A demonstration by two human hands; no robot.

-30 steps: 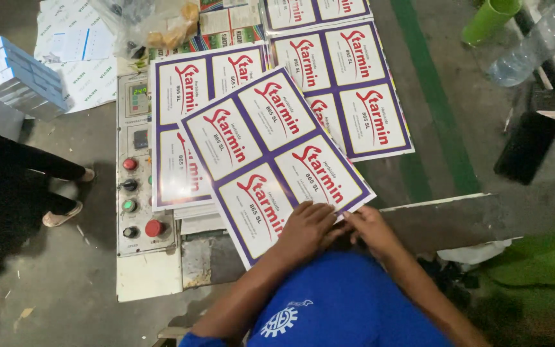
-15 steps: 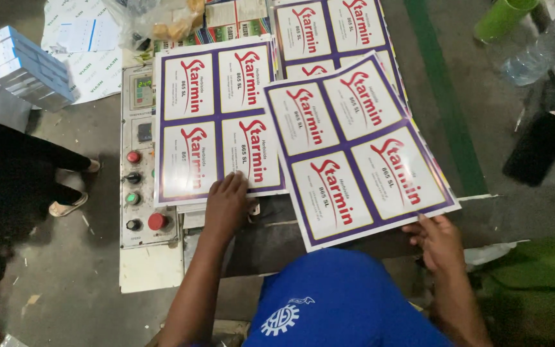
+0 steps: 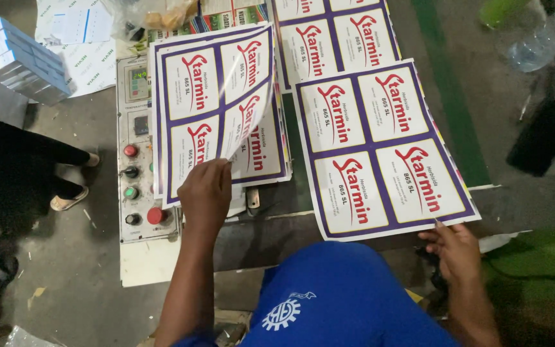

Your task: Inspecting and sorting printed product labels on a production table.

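The glossy label sheet (image 3: 216,106), white panels framed in purple with red lettering, is lifting off the left-hand stack (image 3: 271,164), which lies partly over a grey control panel (image 3: 137,160). Its right-hand side is curled up and bowed, and light glares off the bend. The left hand (image 3: 205,193) holds it at the lower edge, fingers (image 3: 220,168) closed in a pinch on that edge. With only one point held and so much of the sheet hanging free, it looks likely to crease along the bow, or to drag the sheet beneath it askew if the two cling together; I cannot tell whether one sheet or more is caught in the pinch.

To the right, a second label sheet (image 3: 380,148) lies flat on the table (image 3: 515,199), its near corner reaching to the edge. The right hand (image 3: 456,247) pins that corner, fingers curled closed over the sheet's lower edge. Because this sheet overhangs, it could slide off towards the person's blue shirt (image 3: 342,295) if the grip loosens.

Further sheets (image 3: 335,38) lie beyond, overlapped by both. The panel's red button (image 3: 156,215) sits just beside the left hand and could be nudged. A clear bottle (image 3: 541,38) stands well apart at the far right, white boxes (image 3: 24,61) far left, and another person's sandalled foot (image 3: 69,199) rests on the floor
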